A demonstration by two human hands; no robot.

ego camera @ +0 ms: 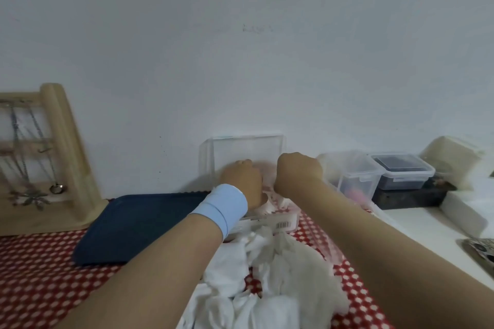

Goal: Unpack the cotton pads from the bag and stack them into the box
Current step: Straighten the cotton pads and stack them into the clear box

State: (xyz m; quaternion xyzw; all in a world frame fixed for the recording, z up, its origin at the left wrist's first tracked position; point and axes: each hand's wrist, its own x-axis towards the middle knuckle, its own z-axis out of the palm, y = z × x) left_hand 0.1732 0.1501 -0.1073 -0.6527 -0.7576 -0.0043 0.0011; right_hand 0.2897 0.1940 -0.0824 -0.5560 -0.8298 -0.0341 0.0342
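Fingers of the right hand [298, 171] are curled in, but what is held cannot be told. The left hand [240, 181], with a blue band [224, 205] on its wrist, is blurred, so its grip cannot be told either. Both hands are held at the clear box [246, 148] in the middle of the frame. The bag [270, 224] is laid just below them. A white soft heap [280, 288] is piled at the lower middle. A blue tray [139, 224] is set left of it.

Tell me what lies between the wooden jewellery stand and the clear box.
A dark blue tray lies flat between the wooden stand and the clear box; the head view shows it.
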